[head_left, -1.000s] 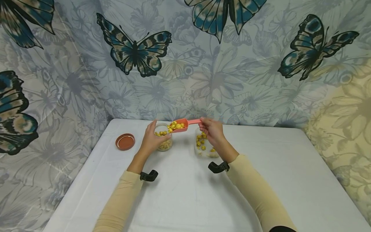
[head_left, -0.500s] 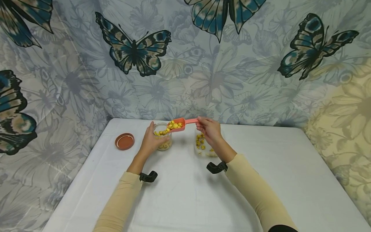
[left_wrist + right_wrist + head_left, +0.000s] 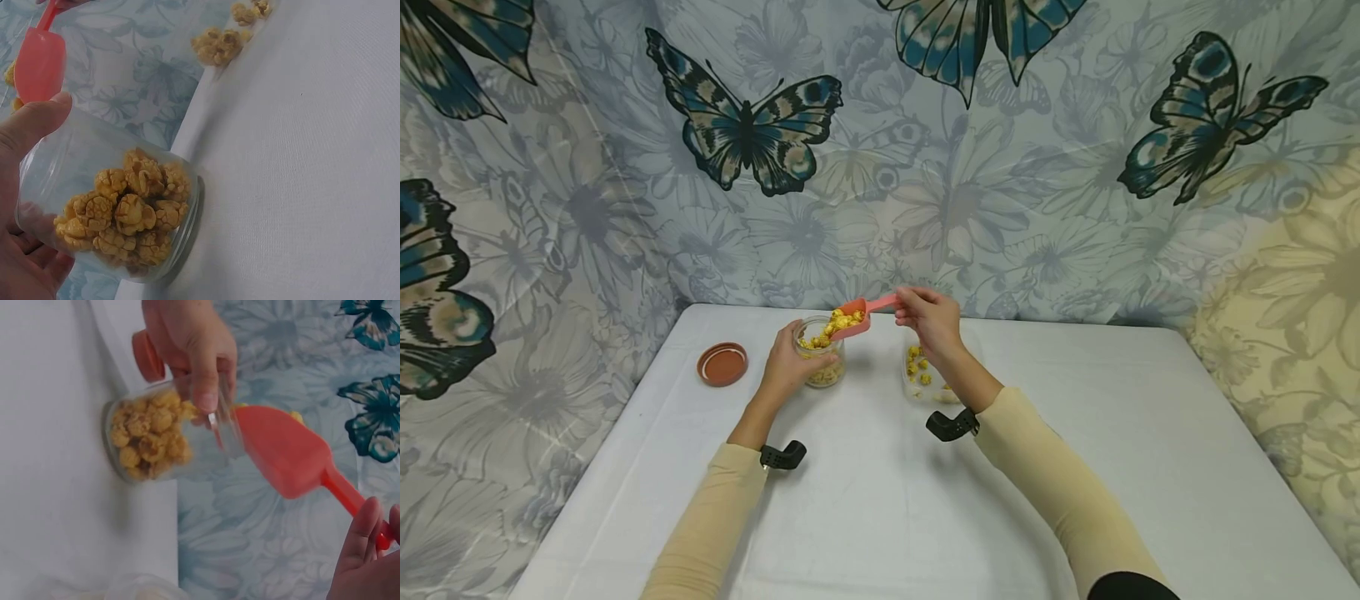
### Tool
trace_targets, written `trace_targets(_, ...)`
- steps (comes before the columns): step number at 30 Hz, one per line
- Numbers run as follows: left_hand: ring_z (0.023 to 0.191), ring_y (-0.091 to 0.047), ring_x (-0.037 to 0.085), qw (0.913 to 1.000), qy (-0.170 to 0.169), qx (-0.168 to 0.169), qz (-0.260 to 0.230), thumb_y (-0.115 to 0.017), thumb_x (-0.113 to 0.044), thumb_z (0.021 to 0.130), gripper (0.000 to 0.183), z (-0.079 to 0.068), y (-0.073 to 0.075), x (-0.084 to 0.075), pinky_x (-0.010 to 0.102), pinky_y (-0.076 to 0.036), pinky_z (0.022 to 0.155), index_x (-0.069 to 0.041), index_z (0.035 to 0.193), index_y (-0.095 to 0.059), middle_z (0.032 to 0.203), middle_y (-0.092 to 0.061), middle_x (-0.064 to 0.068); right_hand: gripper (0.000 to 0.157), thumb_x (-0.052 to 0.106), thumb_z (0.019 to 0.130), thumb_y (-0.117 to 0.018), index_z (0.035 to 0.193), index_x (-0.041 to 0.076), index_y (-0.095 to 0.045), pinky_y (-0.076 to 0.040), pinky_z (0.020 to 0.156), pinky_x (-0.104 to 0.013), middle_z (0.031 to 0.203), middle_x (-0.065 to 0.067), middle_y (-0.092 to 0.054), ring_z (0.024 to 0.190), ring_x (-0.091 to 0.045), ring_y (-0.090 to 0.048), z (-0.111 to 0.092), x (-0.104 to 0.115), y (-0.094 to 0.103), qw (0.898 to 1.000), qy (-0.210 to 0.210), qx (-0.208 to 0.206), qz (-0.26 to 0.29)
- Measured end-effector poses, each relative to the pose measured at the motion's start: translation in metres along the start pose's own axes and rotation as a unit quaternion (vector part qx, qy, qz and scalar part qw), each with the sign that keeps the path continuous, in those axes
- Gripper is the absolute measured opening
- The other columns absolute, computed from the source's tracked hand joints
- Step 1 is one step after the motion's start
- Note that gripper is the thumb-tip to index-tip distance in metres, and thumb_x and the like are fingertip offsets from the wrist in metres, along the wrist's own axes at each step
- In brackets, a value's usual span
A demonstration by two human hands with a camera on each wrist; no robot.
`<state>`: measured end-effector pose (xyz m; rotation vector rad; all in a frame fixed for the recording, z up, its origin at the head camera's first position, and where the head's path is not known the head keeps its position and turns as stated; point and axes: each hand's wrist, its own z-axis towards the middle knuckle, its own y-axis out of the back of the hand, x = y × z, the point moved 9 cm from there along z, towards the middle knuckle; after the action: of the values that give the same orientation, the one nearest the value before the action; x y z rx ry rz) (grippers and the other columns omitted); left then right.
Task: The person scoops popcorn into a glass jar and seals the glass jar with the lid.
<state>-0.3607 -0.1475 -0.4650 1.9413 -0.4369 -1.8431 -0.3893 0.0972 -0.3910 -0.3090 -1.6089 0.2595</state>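
Note:
My left hand (image 3: 787, 362) grips a clear glass jar (image 3: 87, 144) near its rim, thumb on one side and fingers round the other. Caramel popcorn (image 3: 131, 212) fills the lower part of the jar, which stands on the table. My right hand (image 3: 931, 325) pinches the handle of a red scoop (image 3: 287, 453). The scoop carries more popcorn (image 3: 848, 318) and tilts down to the left, its lip at the jar's mouth. Below the right hand sits a clear plastic container (image 3: 912, 393) with several popcorn pieces, partly hidden by that hand and wrist.
A reddish-brown lid (image 3: 722, 364) lies on the white-covered table (image 3: 865, 500), left of the jar. Behind the table's far edge hangs a butterfly-print cloth (image 3: 887, 208). Both wrists wear black camera bands (image 3: 782, 455).
My right hand has risen and shifted left, tipping the scoop more steeply over the jar's mouth. The popcorn has slid toward the scoop's lip. My left hand stays round the jar.

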Motion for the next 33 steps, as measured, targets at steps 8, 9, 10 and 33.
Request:
trace_targets(8,0.143,-0.033,0.034,1.0000,-0.006,0.001,-0.004,-0.083,-0.044,0.073,0.104,0.002,0.001,-0.001,0.055,-0.030,0.117,-0.008,0.152,-0.025,0.153,-0.034,0.017,0.007,0.009,0.089,-0.070,0.089,0.003,-0.067,-0.056,0.054,-0.020,0.068,0.000,-0.069,0.053,-0.010,-0.062,-0.001,0.009,-0.010,0.999,0.036,0.022,0.011)
trace_targets(9,0.143,-0.034,0.033,1.0000,-0.007,0.000,-0.006,-0.083,-0.043,0.073,0.104,0.002,0.001,-0.001,0.055,-0.029,0.117,-0.008,0.152,-0.025,0.153,-0.034,0.016,0.007,0.009,0.090,-0.070,0.089,0.003,-0.067,-0.056,0.054,-0.020,0.068,0.000,-0.069,0.054,-0.009,-0.062,0.000,0.009,-0.010,0.999,0.038,0.021,0.007)
trace_targets(10,0.142,-0.034,0.033,0.9999,-0.009,0.000,-0.007,-0.083,-0.043,0.074,0.103,0.002,0.001,-0.002,0.055,-0.030,0.117,-0.008,0.152,-0.026,0.152,-0.035,0.016,0.006,0.009,0.090,-0.069,0.090,0.003,-0.068,-0.056,0.054,-0.020,0.068,0.000,-0.069,0.054,-0.010,-0.062,0.000,0.009,-0.009,0.999,0.039,0.020,0.003)
trace_targets(33,0.141,-0.036,0.034,0.9998,0.009,-0.003,-0.017,-0.084,-0.040,0.073,0.104,0.003,0.000,0.003,0.052,-0.031,0.117,-0.007,0.152,-0.025,0.151,-0.036,0.017,0.027,0.010,0.092,-0.066,0.112,-0.008,-0.061,-0.055,0.054,-0.018,0.066,0.000,-0.068,0.054,-0.008,-0.062,0.000,-0.002,0.028,0.999,-0.011,-0.025,0.021)
